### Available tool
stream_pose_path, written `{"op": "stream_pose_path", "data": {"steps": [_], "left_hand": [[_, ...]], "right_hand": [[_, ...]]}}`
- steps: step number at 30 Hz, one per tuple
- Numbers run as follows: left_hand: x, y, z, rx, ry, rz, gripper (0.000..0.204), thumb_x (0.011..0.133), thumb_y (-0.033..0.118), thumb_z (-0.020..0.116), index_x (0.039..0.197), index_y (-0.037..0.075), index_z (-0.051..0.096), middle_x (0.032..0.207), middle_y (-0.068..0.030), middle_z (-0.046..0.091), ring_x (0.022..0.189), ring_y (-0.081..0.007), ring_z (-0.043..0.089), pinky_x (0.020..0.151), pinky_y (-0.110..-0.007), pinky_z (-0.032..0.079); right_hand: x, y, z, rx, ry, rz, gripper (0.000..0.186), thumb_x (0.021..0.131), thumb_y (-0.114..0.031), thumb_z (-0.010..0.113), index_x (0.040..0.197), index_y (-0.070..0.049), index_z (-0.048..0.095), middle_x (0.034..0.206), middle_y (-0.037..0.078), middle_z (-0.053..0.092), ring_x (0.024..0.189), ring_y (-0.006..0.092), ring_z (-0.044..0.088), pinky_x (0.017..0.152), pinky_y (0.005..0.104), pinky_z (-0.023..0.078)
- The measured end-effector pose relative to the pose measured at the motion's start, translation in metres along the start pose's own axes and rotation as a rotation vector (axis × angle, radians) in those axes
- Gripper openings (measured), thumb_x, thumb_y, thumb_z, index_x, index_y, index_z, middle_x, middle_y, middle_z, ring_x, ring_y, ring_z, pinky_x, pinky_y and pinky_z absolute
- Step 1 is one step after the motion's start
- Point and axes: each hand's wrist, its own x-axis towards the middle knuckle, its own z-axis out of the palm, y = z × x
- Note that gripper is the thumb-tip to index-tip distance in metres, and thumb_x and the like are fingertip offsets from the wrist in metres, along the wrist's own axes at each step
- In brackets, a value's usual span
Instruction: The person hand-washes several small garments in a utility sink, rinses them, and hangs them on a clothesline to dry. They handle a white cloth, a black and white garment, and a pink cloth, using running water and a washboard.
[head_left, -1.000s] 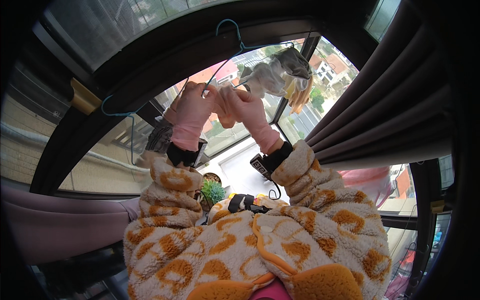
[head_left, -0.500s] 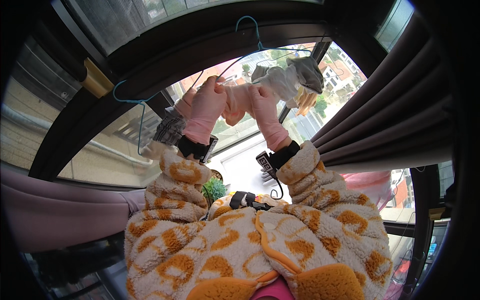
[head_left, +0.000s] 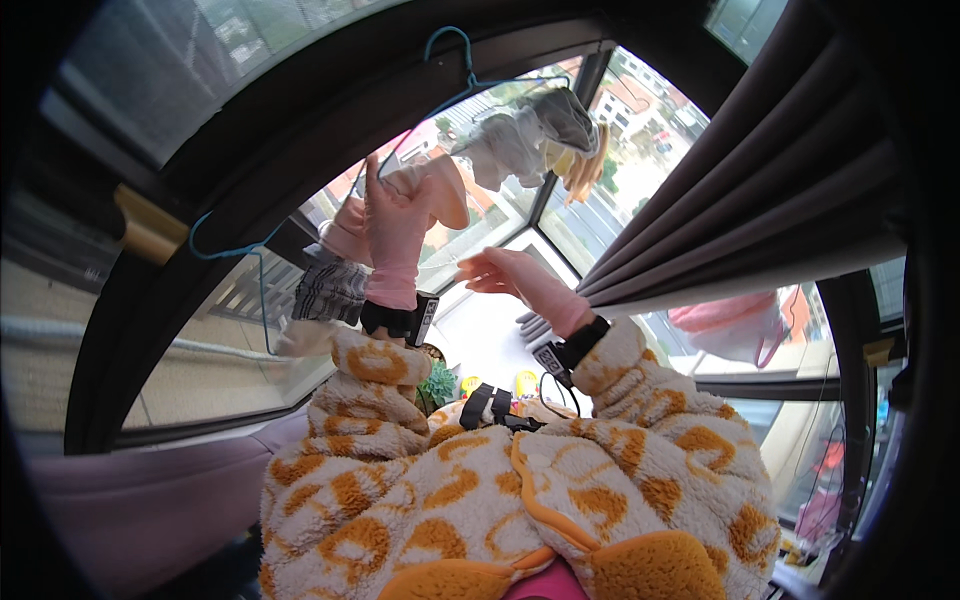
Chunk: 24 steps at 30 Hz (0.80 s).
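Both my hands wear thin pink gloves. My left hand [head_left: 395, 225] is raised and closed at the lower left end of a blue wire hanger [head_left: 470, 85], with a pale pink cloth [head_left: 448, 192] bunched at its fingers. Its exact grip is partly hidden. Lower and to the right, my right hand [head_left: 512, 280] is apart from the laundry, fingers stretched out and holding nothing. Beyond the hands hang a sheer white cloth [head_left: 497, 150], a grey piece [head_left: 568, 120] and a yellowish-beige piece [head_left: 582, 168]. A dark striped cloth [head_left: 328, 292] hangs beside my left wrist.
Another blue hanger [head_left: 225, 252] hangs at the left. Dark window frames arch overhead, with a grey curtain [head_left: 740, 190] on the right and a mauve one [head_left: 160, 500] at lower left. A green plant [head_left: 438, 383] stands below, and a pink-and-white garment [head_left: 735, 322] hangs at right.
My right hand has let go of the pink cloth and dropped down, its fingers now extended. My left hand stays up at the hanger. The whole view has shifted slightly.
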Motion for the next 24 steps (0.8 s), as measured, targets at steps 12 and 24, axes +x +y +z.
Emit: {"op": "stream_pose_path", "data": {"steps": [12, 24], "left_hand": [[-0.008, -0.057, 0.033, -0.434, 0.08, -0.073, 0.045, 0.084, 0.022, 0.066, 0.119, -0.001, 0.05, 0.102, -0.0073, 0.058, 0.088, -0.0144, 0.055, 0.074, -0.026, 0.047], [-0.103, -0.095, 0.019, -0.239, 0.015, 0.033, 0.067, 0.087, 0.026, 0.056, 0.14, -0.001, 0.025, 0.139, -0.0245, 0.037, 0.124, -0.0316, 0.044, 0.101, -0.036, 0.037]], "right_hand": [[-0.225, 0.099, -0.038, 0.314, 0.606, -0.085, 0.041, 0.097, -0.029, 0.04, 0.113, 0.004, 0.057, 0.105, 0.015, 0.065, 0.092, 0.0176, 0.062, 0.088, 0.0292, 0.048], [-0.549, 0.305, 0.004, 0.66, 1.126, -0.343, 0.048, 0.095, -0.034, 0.048, 0.122, 0.005, 0.05, 0.11, 0.012, 0.061, 0.092, 0.0153, 0.057, 0.089, 0.0293, 0.046]]}}
